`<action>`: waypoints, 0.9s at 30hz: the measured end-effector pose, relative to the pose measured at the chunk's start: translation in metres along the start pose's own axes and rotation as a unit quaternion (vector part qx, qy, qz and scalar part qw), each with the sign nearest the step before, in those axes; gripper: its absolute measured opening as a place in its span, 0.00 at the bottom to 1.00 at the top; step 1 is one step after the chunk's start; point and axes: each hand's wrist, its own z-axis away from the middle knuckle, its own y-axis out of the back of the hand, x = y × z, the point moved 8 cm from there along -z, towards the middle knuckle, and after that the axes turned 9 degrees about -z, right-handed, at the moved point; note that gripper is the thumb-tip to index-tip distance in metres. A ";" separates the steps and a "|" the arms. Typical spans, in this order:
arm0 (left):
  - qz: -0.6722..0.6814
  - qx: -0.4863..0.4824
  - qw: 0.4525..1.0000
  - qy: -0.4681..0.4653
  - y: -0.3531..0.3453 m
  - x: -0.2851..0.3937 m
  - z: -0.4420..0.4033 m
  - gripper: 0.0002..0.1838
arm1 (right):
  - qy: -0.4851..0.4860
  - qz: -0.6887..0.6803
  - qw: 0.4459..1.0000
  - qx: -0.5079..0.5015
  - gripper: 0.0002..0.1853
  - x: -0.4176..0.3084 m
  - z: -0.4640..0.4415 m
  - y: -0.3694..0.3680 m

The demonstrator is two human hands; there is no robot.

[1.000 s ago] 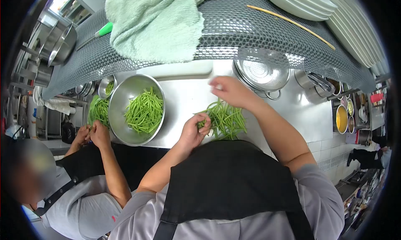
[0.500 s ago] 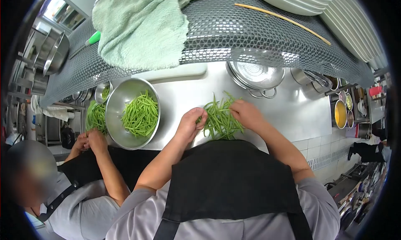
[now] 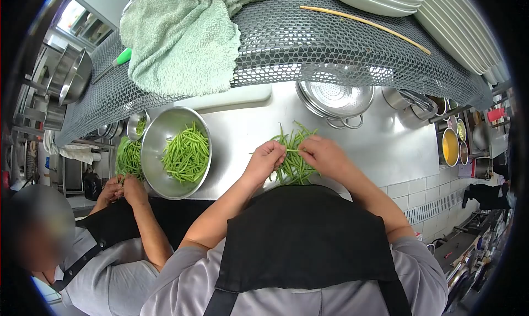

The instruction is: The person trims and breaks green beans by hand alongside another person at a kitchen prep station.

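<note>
A loose pile of long green beans (image 3: 297, 170) lies on the steel counter in front of my apron. Over its left side, my left hand (image 3: 266, 161) is closed on a green bean (image 3: 292, 150). The bean stretches across to my right hand (image 3: 322, 155), whose fingers pinch its other end above the pile's right side. To the left stands a large steel bowl (image 3: 149, 163) with cut green beans (image 3: 186, 153) inside.
At left, a co-worker's hands (image 3: 124, 188) are close together by another heap of beans (image 3: 129, 156). Steel colanders (image 3: 337, 98) stand behind the pile. A mesh-covered shelf (image 3: 275, 46) overhangs the counter, bearing a green towel (image 3: 179, 46), a stick (image 3: 366, 24) and plates (image 3: 457, 32).
My right hand has come down from above the pile and moved in beside my left hand. A bean is now stretched between them. The view has shifted slightly.
</note>
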 end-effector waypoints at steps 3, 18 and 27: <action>0.015 0.008 1.000 0.002 0.000 -0.001 0.000 0.07 | 0.016 -0.009 1.000 0.001 0.06 0.000 0.000 -0.010; -0.140 0.073 0.983 -0.089 0.018 0.000 0.005 0.03 | -0.324 -0.583 0.727 -0.164 0.07 0.014 0.019 -0.059; 0.289 -0.133 0.946 0.060 -0.012 -0.014 0.012 0.09 | -0.222 -0.515 0.828 0.020 0.05 0.020 -0.004 -0.017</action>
